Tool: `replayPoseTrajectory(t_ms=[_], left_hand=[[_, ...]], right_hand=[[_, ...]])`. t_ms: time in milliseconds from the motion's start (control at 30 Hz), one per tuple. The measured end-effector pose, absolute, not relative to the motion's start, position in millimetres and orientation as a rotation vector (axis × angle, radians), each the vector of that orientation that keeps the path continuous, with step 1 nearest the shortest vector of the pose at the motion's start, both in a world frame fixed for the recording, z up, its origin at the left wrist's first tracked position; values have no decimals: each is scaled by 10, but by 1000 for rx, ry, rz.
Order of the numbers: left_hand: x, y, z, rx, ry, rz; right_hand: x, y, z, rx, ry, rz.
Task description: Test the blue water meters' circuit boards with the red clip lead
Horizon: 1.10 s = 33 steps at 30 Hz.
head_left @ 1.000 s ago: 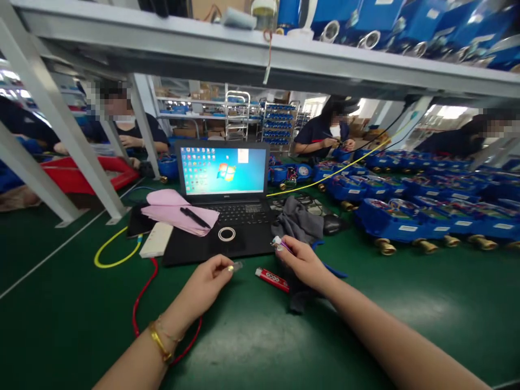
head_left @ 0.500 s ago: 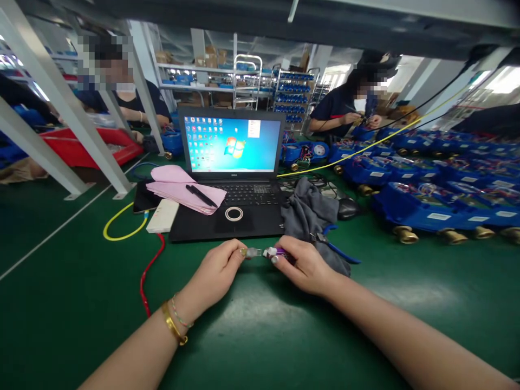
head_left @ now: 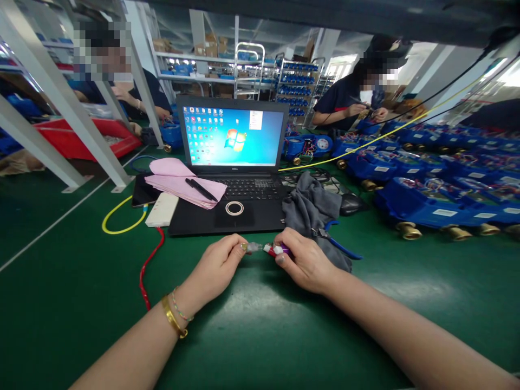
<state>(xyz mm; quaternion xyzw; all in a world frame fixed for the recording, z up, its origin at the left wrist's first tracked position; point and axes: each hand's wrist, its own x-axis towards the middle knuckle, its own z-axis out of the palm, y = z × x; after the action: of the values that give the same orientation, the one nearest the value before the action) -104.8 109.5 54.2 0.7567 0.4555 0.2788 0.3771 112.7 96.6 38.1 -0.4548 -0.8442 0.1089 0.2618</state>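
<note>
My left hand (head_left: 217,266) pinches a small clear plug-like connector (head_left: 254,247) between thumb and fingertip. My right hand (head_left: 303,260) is closed on a small purple and white part (head_left: 278,249), its end meeting the connector. Both hands hover just above the green table (head_left: 252,336), in front of an open black laptop (head_left: 233,162) with a lit desktop screen. A white ring (head_left: 234,208) lies on the laptop's palm rest.
Pink papers with a black pen (head_left: 184,187) rest on the laptop's left. A grey cloth (head_left: 311,208) and blue-handled pliers (head_left: 337,244) lie to its right. Many blue water meters (head_left: 439,200) fill the right side. Yellow and red cables (head_left: 144,254) curl at left. Other people work behind.
My hands came together, bringing the clear connector to the purple part. The red object on the table is now hidden. The view tilted down, so the upper shelf left the frame.
</note>
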Motion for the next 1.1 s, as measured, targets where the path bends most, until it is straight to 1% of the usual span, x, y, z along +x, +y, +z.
replayPoseTrajectory(t_ms=[367, 733, 1100], left_hand=[[-1038, 1100, 538, 1962, 1142, 689], [-1015, 1093, 523, 1967, 1115, 669], [-1012, 1087, 524, 1962, 1101, 657]], right_hand=[[1094, 945, 464, -1304, -2393, 327], [1065, 960, 446, -1387, -2436, 390], [1060, 968, 468, -1380, -2478, 427]])
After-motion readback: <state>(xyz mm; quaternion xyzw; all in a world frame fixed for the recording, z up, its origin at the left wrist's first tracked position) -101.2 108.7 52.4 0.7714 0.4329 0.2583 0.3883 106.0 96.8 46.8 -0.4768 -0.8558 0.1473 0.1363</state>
